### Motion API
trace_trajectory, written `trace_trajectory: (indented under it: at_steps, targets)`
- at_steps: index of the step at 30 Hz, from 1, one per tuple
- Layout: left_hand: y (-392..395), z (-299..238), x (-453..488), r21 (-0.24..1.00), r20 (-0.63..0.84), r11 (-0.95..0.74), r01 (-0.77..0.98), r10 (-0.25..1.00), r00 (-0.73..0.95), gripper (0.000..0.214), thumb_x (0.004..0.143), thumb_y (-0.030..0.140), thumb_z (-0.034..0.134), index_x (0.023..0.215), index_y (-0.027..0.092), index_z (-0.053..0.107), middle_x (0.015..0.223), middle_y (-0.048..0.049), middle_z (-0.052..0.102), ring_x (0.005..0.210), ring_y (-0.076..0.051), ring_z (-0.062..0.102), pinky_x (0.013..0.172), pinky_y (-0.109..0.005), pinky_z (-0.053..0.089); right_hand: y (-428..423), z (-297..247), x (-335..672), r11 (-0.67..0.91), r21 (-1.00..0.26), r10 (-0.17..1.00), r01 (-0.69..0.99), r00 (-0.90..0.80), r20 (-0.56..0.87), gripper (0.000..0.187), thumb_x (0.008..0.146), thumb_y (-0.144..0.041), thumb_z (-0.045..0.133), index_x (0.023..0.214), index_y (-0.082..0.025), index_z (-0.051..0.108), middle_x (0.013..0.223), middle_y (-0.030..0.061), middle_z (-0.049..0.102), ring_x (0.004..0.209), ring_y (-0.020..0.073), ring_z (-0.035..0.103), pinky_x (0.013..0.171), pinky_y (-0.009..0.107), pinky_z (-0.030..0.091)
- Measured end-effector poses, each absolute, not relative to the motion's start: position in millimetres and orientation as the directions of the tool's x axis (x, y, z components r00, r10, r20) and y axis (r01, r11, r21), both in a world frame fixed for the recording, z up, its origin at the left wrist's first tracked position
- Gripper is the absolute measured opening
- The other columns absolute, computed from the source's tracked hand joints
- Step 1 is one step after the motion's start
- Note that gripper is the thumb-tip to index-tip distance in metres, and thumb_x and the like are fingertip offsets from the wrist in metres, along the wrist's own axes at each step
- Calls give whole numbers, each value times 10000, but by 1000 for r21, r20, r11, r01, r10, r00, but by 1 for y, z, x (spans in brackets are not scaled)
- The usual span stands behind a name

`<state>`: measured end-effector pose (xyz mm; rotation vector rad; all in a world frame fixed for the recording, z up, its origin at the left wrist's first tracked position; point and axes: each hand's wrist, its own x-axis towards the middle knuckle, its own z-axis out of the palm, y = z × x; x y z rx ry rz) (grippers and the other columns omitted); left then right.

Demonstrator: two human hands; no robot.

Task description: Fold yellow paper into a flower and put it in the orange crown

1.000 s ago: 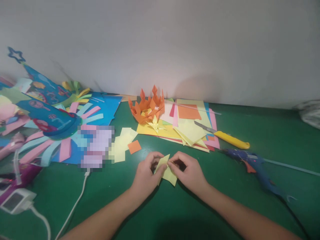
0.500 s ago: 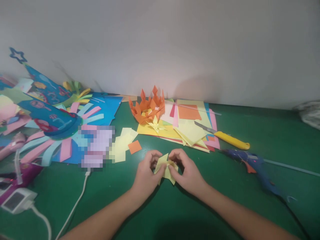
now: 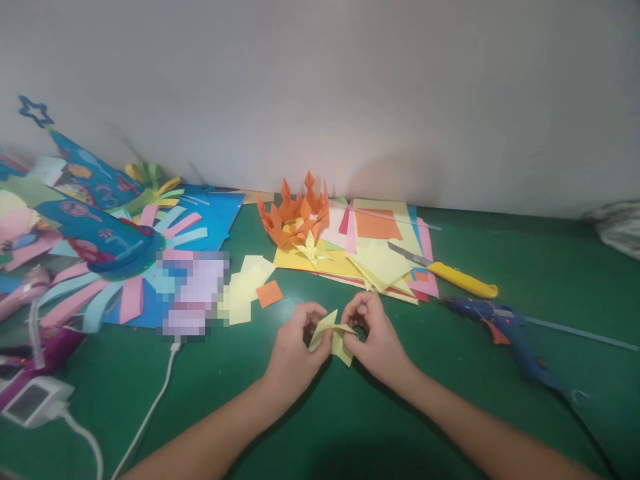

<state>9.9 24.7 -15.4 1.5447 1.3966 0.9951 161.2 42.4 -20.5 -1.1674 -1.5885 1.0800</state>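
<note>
Both my hands meet low over the green table (image 3: 400, 427), pinching a small folded pale yellow paper piece (image 3: 334, 335). My left hand (image 3: 295, 347) grips its left side with curled fingers. Its right side is held by my right hand (image 3: 376, 337), fingers bent over the top fold. The paper is creased into pointed flaps and held just above the table.
Behind my hands lie loose yellow squares (image 3: 245, 287), an orange square (image 3: 269, 293), an orange folded paper crown (image 3: 295, 213) and a stack of coloured sheets (image 3: 380, 253). A yellow utility knife (image 3: 457, 279) and blue glue gun (image 3: 510, 333) lie right. Blue paper crafts (image 3: 100, 233) and a white charger (image 3: 33, 400) fill the left.
My right hand has drawn closer and folded the paper's right part over; the piece is now more compact. My left hand barely moved.
</note>
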Motion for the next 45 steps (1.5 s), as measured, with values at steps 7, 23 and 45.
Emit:
trace_trajectory:
  at_steps: [7, 23, 45]
  targets:
    - [24, -18, 10, 935, 25, -59, 350, 995, 100, 212, 784, 209, 537, 985, 217, 472, 779, 18, 551, 682, -120, 533, 643, -233, 431, 42, -23, 161, 184, -953, 972, 239, -185, 141, 317, 638, -47, 459, 871, -227, 339, 716, -48, 447, 614, 114, 486, 568, 244, 434]
    - [37, -17, 6, 985, -138, 127, -117, 986, -91, 327, 750, 244, 617, 910, 236, 332, 669, 92, 405, 529, -44, 458, 493, -141, 366, 41, -20, 170, 540, -711, 841, 449, -315, 440, 297, 746, -269, 656, 988, -262, 484, 1133, 75, 441, 1052, 249, 469, 877, 408, 413]
    - [31, -10, 15, 956, -158, 126, -266, 982, -101, 325, 771, 295, 622, 937, 241, 348, 835, 56, 491, 557, -42, 544, 496, -166, 480, 46, -14, 170, 527, -590, 839, 611, -268, 473, 72, 798, -260, 610, 849, -216, 635, 879, 53, 506, 841, 205, 512, 733, 354, 426]
